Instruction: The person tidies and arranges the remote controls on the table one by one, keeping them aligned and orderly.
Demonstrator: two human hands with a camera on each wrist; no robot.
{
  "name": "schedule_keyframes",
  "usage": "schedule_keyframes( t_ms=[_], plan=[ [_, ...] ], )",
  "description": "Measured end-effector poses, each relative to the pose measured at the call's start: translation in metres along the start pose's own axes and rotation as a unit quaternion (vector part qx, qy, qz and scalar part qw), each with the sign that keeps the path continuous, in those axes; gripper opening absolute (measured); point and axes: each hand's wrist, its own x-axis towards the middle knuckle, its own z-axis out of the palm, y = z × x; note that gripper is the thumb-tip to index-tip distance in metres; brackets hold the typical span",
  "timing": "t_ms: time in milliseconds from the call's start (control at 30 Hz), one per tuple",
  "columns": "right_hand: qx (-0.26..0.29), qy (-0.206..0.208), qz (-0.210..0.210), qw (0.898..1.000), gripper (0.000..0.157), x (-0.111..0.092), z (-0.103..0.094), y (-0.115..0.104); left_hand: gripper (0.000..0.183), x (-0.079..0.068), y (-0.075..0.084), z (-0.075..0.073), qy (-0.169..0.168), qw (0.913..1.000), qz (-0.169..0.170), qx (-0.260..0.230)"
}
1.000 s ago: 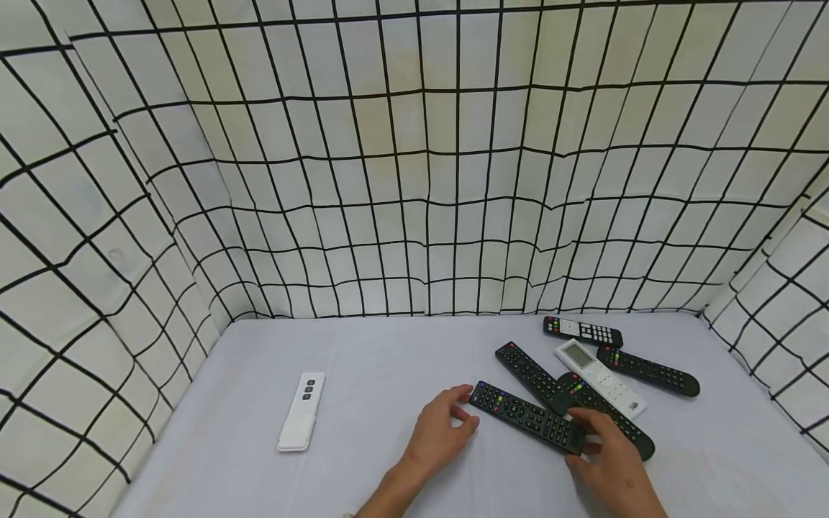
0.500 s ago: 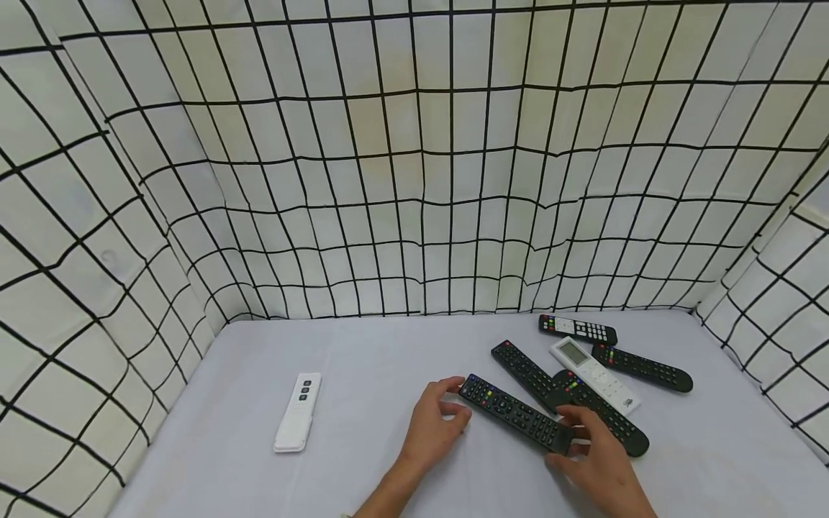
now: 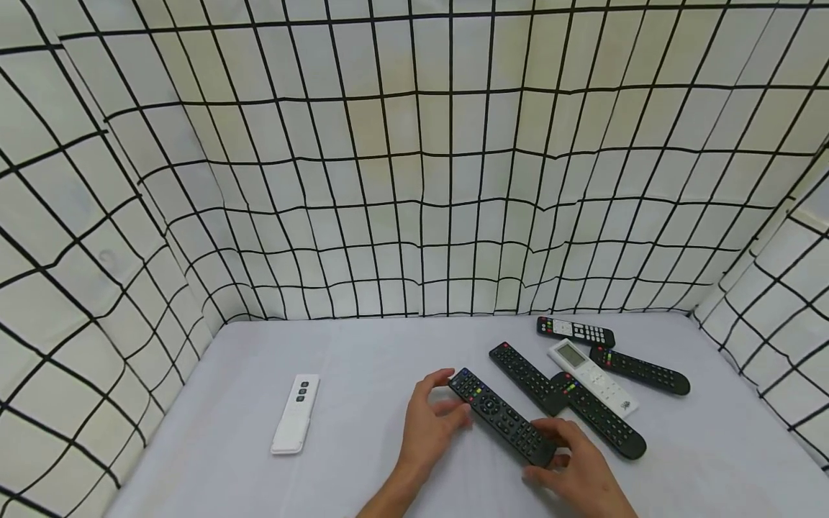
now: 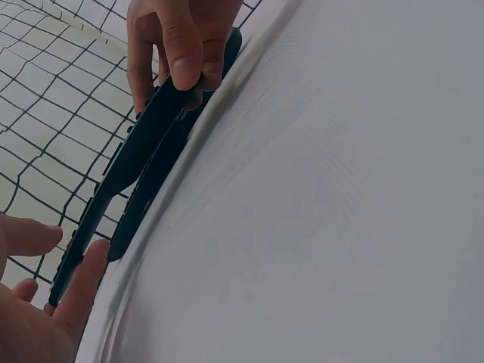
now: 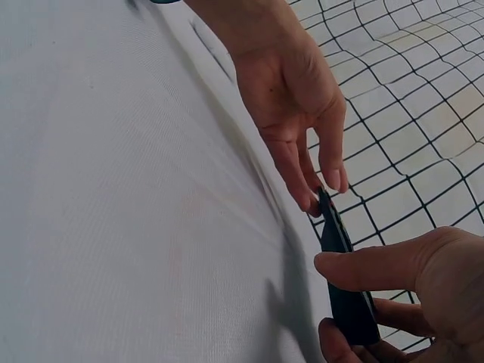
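Note:
A black remote control [image 3: 501, 417] with rows of buttons slants between the two hands in the head view. My right hand [image 3: 579, 467] grips its near end, thumb on one side and fingers on the other. The left hand [image 3: 430, 424] holds loosely at the far end, its fingertips curved about the corner and edge. In the left wrist view the remote's dark underside [image 4: 144, 140] stands away from the cloth, and the left thumb and fingers straddle its lower end. The right wrist view shows the right thumb pressed on the remote [image 5: 348, 310].
Right of the hands lie more black remotes, one [image 3: 527, 378] touching another [image 3: 599, 417], plus a white remote with a screen [image 3: 592, 378] and two [image 3: 576, 331] farther back. A white remote [image 3: 296, 414] lies alone at left. Gridded cloth walls [image 3: 440, 180] surround the white table [image 3: 363, 352].
The held remote has moved left and nearer the person, turning to a steeper slant. Both hands have shifted with it. The other remotes keep their places on the table.

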Motion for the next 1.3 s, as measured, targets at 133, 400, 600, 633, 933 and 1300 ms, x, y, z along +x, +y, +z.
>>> schedule_keyframes(
  t_ms=[133, 400, 600, 633, 933, 1300],
  plan=[
    [0.011, 0.001, -0.007, 1.0, 0.079, 0.002, 0.002, -0.006, 0.072, 0.001, 0.002, 0.002, 0.008, 0.9996, 0.003, -0.026],
    [0.027, -0.001, -0.013, 1.0, 0.08, 0.001, 0.012, -0.014, 0.081, 0.002, 0.003, 0.004, 0.036, 0.9989, -0.006, -0.031],
    [0.067, -0.011, -0.019, 0.998, 0.08, 0.001, 0.018, -0.02, 0.092, 0.001, 0.001, 0.003, 0.062, 0.997, -0.014, -0.043],
    [0.076, -0.016, -0.021, 0.997, 0.08, 0.001, 0.019, -0.021, 0.093, 0.001, 0.001, 0.002, 0.066, 0.9968, -0.014, -0.044],
    [0.154, -0.07, -0.044, 0.985, 0.077, 0.001, 0.021, -0.021, 0.086, 0.0, 0.0, -0.002, 0.072, 0.9954, -0.014, -0.062],
    [0.175, -0.084, -0.053, 0.979, 0.077, 0.006, 0.032, -0.028, 0.088, -0.002, 0.001, -0.013, 0.063, 0.9956, -0.014, -0.069]
  ],
)
